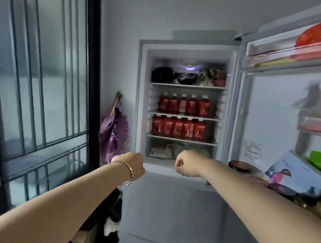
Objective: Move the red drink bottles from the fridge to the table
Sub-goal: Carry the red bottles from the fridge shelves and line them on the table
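Observation:
The fridge (168,202) stands ahead with its upper door swung open to the right. Several red drink bottles (184,104) line the second shelf, and another row of red bottles (179,127) fills the shelf below. My left hand (133,165), with a bracelet on the wrist, reaches forward below and left of the open compartment, fingers curled, holding nothing. My right hand (188,163) is in front of the clear drawer under the bottle shelves, fingers loosely curled, also holding nothing. Neither hand touches a bottle.
The open fridge door (276,118) on the right holds a red bag, boxes and packets in its racks. Dark bags fill the top shelf (188,77). A barred glass door (39,87) stands at left. A purple bag (113,134) hangs beside the fridge.

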